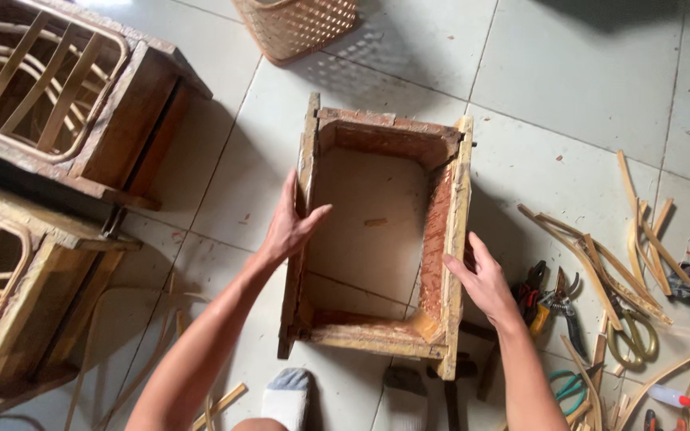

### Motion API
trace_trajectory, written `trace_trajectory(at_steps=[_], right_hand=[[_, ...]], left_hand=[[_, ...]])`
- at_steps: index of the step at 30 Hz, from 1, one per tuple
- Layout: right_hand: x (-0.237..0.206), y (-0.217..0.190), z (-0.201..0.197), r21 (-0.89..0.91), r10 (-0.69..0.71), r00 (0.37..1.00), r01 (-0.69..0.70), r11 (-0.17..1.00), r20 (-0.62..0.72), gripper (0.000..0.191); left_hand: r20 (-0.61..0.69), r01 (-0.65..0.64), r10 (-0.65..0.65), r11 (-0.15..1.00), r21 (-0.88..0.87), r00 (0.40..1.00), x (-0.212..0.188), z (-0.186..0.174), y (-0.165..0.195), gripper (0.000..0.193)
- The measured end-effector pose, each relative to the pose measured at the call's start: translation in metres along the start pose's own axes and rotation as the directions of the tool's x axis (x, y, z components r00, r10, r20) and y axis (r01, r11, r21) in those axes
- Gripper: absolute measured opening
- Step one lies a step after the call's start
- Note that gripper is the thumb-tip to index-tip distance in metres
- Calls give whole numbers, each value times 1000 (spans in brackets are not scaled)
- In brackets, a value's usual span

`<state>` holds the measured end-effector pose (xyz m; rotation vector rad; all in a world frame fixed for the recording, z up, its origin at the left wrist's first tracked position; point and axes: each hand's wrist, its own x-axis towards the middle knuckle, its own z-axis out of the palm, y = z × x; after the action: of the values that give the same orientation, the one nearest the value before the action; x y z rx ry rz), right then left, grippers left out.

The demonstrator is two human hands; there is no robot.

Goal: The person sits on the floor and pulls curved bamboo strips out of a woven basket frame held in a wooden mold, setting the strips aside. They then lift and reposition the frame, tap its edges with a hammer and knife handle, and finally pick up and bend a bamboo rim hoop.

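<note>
A rectangular wooden box frame (449, 215), open at top and bottom, stands on the tiled floor in front of me. My left hand (289, 227) grips its left wall, thumb hooked over the inner side. My right hand (481, 279) presses flat against the outside of the right wall near the front corner. Through the frame the pale floor shows. My feet in socks (289, 395) are just below the frame's front edge.
Two wooden moulds holding bent bamboo frames (57, 88) stand stacked at the left. A woven basket (297, 24) sits at the top. At the right lie bamboo strips (600, 263), pruning shears (557, 307), scissors (628, 331) and a small tube.
</note>
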<state>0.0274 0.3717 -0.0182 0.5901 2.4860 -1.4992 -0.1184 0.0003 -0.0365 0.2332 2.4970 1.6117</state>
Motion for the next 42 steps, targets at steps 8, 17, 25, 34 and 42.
trace_trajectory(at_steps=[8,17,25,34,42], right_hand=[[36,-29,25,50,84,994,-81,995,-68,67],[24,-33,24,65,92,992,-86,994,-88,50],[33,-14,30,-68,-68,986,58,996,-154,92],[27,-45,25,128,-47,994,60,990,-103,86],[36,-41,29,100,32,990,-18,995,-137,86]], left_hand=[[48,-207,206,887,414,977,145,4,26,102],[250,-389,300,754,529,921,174,0,33,51],[354,-493,346,531,689,869,181,10,50,68],[392,-507,323,498,704,862,181,1,47,65],[341,-424,252,552,718,906,177,9,55,69]])
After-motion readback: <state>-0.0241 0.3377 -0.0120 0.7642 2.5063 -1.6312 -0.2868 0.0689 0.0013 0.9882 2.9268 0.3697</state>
